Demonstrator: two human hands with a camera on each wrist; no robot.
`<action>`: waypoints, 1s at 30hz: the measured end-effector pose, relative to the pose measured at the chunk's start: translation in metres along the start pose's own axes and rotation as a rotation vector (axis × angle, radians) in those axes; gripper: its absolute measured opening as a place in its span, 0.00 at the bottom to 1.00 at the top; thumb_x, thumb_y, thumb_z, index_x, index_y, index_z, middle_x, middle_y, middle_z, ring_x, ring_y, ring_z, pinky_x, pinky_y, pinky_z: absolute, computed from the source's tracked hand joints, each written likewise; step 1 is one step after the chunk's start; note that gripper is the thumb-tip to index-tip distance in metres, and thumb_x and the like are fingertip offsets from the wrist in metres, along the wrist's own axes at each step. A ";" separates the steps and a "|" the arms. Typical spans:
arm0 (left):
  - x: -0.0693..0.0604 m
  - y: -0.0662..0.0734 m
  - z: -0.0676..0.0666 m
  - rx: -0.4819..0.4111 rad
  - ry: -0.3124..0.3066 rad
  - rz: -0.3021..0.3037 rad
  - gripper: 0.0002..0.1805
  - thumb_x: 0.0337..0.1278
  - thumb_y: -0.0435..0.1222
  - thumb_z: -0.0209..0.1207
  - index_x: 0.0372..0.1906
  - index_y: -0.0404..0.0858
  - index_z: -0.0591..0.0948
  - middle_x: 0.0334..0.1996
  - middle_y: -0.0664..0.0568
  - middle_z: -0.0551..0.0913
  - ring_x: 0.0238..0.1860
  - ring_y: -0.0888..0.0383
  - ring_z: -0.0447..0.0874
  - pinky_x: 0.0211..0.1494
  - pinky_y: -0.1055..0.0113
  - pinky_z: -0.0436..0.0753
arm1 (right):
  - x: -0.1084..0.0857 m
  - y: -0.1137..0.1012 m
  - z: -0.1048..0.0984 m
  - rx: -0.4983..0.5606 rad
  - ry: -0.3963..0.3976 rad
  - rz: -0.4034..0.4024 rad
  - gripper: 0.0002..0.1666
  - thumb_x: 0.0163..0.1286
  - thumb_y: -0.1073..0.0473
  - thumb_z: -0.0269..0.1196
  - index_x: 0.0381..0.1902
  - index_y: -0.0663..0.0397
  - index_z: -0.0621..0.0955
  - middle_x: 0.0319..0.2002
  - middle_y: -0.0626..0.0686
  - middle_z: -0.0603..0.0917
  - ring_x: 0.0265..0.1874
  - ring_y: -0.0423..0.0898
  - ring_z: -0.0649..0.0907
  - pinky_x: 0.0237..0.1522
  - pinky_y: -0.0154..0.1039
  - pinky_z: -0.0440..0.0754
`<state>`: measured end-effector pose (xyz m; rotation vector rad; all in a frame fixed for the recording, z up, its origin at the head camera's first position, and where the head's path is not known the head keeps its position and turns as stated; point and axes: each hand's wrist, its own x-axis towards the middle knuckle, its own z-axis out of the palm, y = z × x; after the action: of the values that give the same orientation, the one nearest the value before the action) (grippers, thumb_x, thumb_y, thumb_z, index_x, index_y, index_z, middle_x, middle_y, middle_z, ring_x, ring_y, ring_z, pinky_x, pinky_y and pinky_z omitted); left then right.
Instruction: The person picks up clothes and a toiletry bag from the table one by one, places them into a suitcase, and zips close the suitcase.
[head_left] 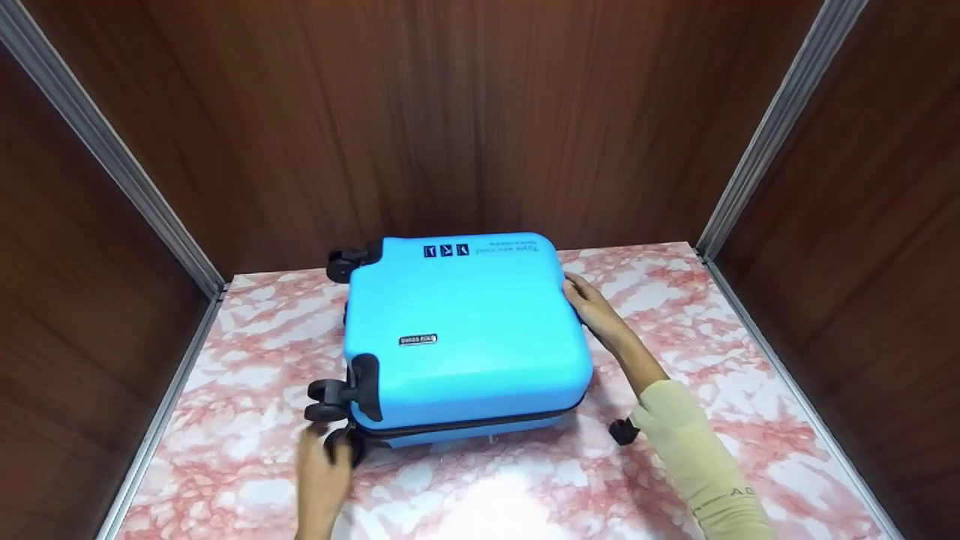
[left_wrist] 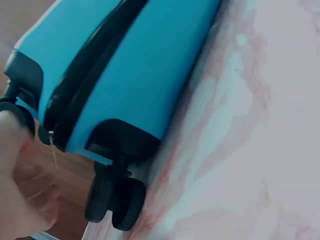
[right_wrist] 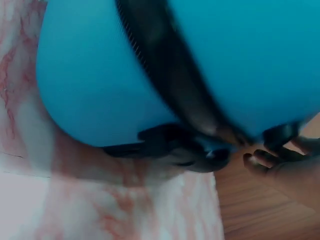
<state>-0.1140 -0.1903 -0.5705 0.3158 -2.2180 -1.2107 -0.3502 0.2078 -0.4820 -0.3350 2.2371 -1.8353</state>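
Note:
A bright blue hard-shell suitcase (head_left: pixel 465 315) lies flat, its black wheels (head_left: pixel 328 400) pointing left. Beside the near left wheels is my left hand (head_left: pixel 322 472), blurred; in the left wrist view this hand (left_wrist: pixel 25 185) has loosely bent fingers with nothing between them, close by a wheel (left_wrist: pixel 17 114). On the suitcase's right side, my right hand (head_left: pixel 596 307) grips the edge. The right wrist view shows the right hand (right_wrist: pixel 295 167) with bent fingers at a black fitting (right_wrist: pixel 281 134), near the black zip band (right_wrist: pixel 175 75); its exact hold is partly hidden.
The suitcase rests on a pink and white marbled surface (head_left: pixel 262 480). Dark wood panels (head_left: pixel 465 112) stand behind and at both sides, with grey metal strips along their corners. A small black object (head_left: pixel 622 431) lies beside the right sleeve.

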 end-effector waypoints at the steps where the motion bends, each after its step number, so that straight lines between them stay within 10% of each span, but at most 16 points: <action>1: 0.001 -0.001 0.001 0.034 -0.069 0.003 0.18 0.59 0.23 0.55 0.54 0.21 0.72 0.49 0.28 0.77 0.54 0.33 0.77 0.61 0.45 0.73 | 0.000 -0.004 0.002 -0.042 0.003 -0.015 0.39 0.80 0.44 0.46 0.79 0.55 0.51 0.78 0.63 0.56 0.76 0.61 0.61 0.74 0.59 0.61; 4: 0.003 -0.003 0.002 0.113 -0.202 0.028 0.19 0.64 0.29 0.58 0.55 0.21 0.72 0.48 0.27 0.80 0.54 0.31 0.79 0.61 0.40 0.74 | -0.007 -0.022 0.012 -0.213 0.014 -0.045 0.44 0.77 0.46 0.52 0.80 0.57 0.49 0.79 0.65 0.51 0.78 0.63 0.54 0.76 0.60 0.53; 13: 0.010 0.004 -0.005 0.310 -0.249 0.078 0.16 0.65 0.35 0.60 0.47 0.24 0.77 0.33 0.31 0.85 0.38 0.31 0.85 0.43 0.39 0.78 | -0.015 -0.031 0.038 -0.659 0.086 -0.242 0.42 0.73 0.43 0.58 0.78 0.49 0.58 0.80 0.66 0.46 0.78 0.68 0.48 0.73 0.70 0.50; 30: 0.013 0.006 -0.006 0.387 -0.263 0.114 0.14 0.65 0.31 0.56 0.21 0.40 0.74 0.21 0.43 0.81 0.29 0.35 0.84 0.31 0.42 0.76 | -0.045 -0.033 0.044 -0.924 -0.074 -0.478 0.40 0.71 0.35 0.56 0.77 0.36 0.62 0.80 0.53 0.54 0.79 0.69 0.43 0.68 0.78 0.50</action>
<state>-0.1204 -0.1974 -0.5578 0.1840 -2.6596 -0.7933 -0.2924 0.1753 -0.4570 -1.1352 2.9811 -0.7485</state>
